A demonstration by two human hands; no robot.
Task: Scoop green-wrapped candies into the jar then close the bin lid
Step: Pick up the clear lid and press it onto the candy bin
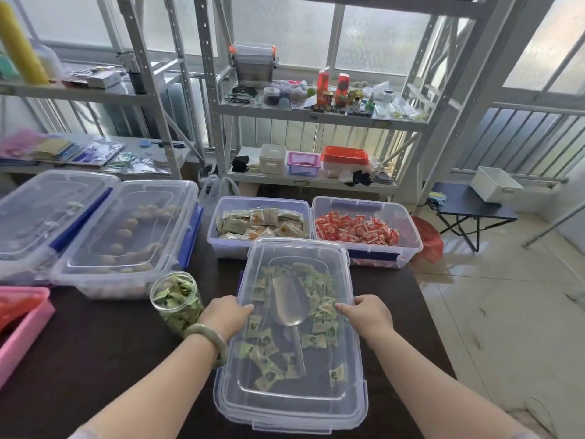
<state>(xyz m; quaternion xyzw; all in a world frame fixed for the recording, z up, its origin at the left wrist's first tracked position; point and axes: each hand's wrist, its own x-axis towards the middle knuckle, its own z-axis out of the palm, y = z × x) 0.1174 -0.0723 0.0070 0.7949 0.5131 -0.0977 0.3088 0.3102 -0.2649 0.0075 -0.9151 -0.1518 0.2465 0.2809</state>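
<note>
A clear bin (221, 397) of green-wrapped candies (266, 350) stands at the table's front centre. Its clear lid (294, 403) lies over the top. Through the lid I see a clear scoop (286, 304) lying on the candies. My left hand (226, 315) holds the lid's left edge, and my right hand (368, 313) holds its right edge. A clear jar (175, 304) filled with green candies stands open just left of the bin, beside my left wrist.
Behind the bin stand open bins of tan-wrapped candies (259, 224) and red-wrapped candies (357, 231). Two lidded bins (126, 236) sit at the left, a pink tray (22, 324) at the far left edge. Metal shelves (316, 115) stand behind; the table's edge runs along the right.
</note>
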